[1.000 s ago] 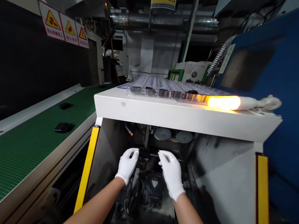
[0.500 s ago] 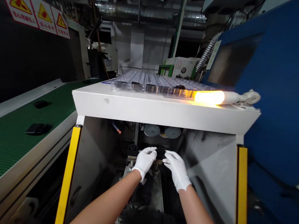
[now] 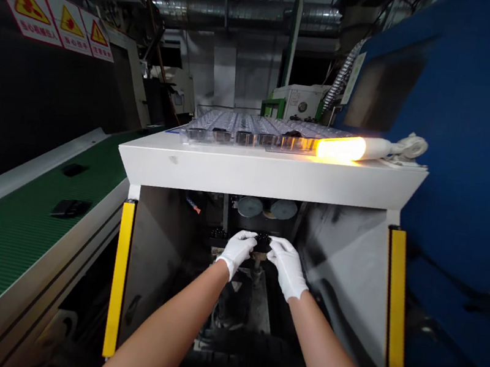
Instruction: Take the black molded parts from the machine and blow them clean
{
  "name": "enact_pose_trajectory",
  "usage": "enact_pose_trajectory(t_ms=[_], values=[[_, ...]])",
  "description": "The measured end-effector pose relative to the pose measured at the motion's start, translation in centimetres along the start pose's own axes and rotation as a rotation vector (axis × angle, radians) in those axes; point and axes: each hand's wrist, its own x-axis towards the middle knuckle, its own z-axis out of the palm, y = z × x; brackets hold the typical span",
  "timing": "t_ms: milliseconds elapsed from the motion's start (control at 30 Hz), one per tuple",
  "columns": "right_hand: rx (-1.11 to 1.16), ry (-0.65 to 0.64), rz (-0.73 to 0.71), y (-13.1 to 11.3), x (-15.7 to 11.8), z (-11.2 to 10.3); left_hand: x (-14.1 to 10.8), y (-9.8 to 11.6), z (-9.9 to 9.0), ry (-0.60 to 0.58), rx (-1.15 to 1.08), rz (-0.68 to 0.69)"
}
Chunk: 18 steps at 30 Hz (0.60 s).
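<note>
Both my hands wear white gloves and reach into a grey machine bay beneath a white cover. My left hand [image 3: 236, 253] and my right hand [image 3: 287, 269] nearly meet around a small black part [image 3: 262, 242], which sits on a metal shaft [image 3: 255, 272]. Their fingers hide much of the part, so its exact shape cannot be seen. Dark, grimy mechanism [image 3: 243, 313] lies below my hands, and two round grey discs [image 3: 266, 208] stand behind them.
A white machine cover [image 3: 269, 175] above the bay carries clear plastic trays [image 3: 244, 132] and a glowing lamp [image 3: 341, 147]. Yellow bars [image 3: 119, 278] edge the opening. On the left runs a green conveyor belt [image 3: 33, 199] bearing black pieces [image 3: 70, 208]. Blue housing [image 3: 473, 151] stands right.
My hands have come together around the black part, from further apart a second ago. The view has also shifted and levelled, with the bay now more centred.
</note>
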Motion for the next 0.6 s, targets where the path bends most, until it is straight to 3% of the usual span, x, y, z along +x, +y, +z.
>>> enact_pose_trajectory(t_ms=[100,200,233,300,367,400,500,600], values=[[-0.047,0.055,-0.05,-0.5,-1.8,-0.5,-1.2,-0.6,-0.5,-0.031,-0.003,0.003],[-0.324,0.095,-0.299,0.7,-6.9,-0.8,-4.5,-1.9,-2.4,-0.076,-0.053,0.059],[-0.437,0.024,-0.404,1.8,-9.4,-0.8,-6.1,-2.3,-3.4,-0.079,-0.073,0.087],[-0.574,-0.333,-0.541,5.0,-15.0,-0.4,-9.9,-2.9,-5.8,-0.044,-0.101,0.12],[-0.753,-0.738,-0.55,9.0,-20.5,0.3,-14.2,-3.8,-8.5,0.05,-0.114,0.094],[-0.831,-0.87,-0.522,10.9,-22.8,0.9,-16.5,-4.4,-9.9,0.119,-0.124,0.066],[-0.972,-1.107,-0.432,15.1,-27.2,3.1,-23.5,-7.7,-13.7,0.322,-0.165,-0.067],[-0.994,-1.223,-0.437,16.5,-28.1,5.7,-30.5,-12.8,-16.6,0.407,-0.154,-0.197]])
